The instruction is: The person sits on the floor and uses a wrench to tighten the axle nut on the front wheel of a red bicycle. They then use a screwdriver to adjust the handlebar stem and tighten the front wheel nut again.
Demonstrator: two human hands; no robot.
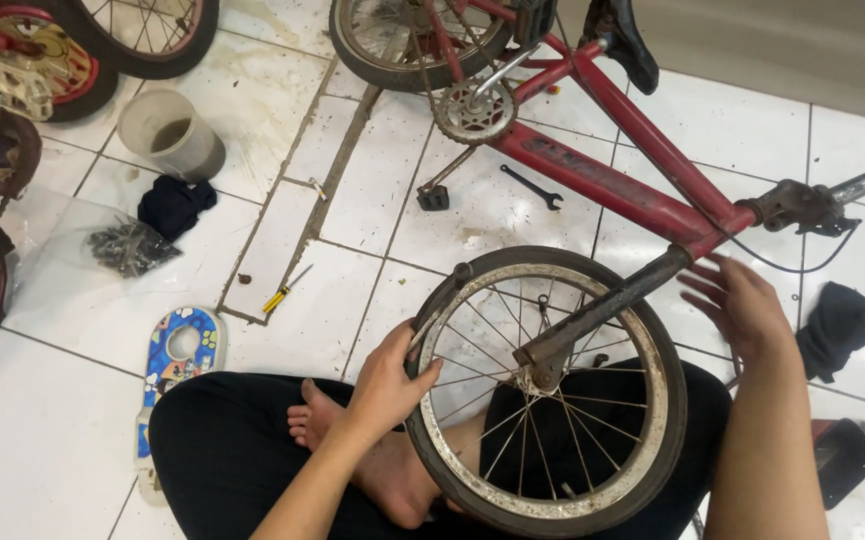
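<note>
A small red bicycle (603,180) lies upside down across white floor tiles, its front wheel (653,400) over my crossed legs. My left hand (388,380) grips the wheel's tyre and rusty rim on the left side. My right hand (743,305) hovers blurred beside the fork (603,310) near the head of the frame, fingers spread and holding nothing. The chainring (475,110) and a pedal (434,195) sit farther back, by the rear wheel (413,40).
A spanner (533,186) and a yellow-handled screwdriver (286,291) lie on the tiles. A grey cup (168,132), dark rags (175,205) (841,322), a plastic bag of parts (128,245) and a colourful panel (178,360) are around. Other bicycle wheels (43,60) stand at left.
</note>
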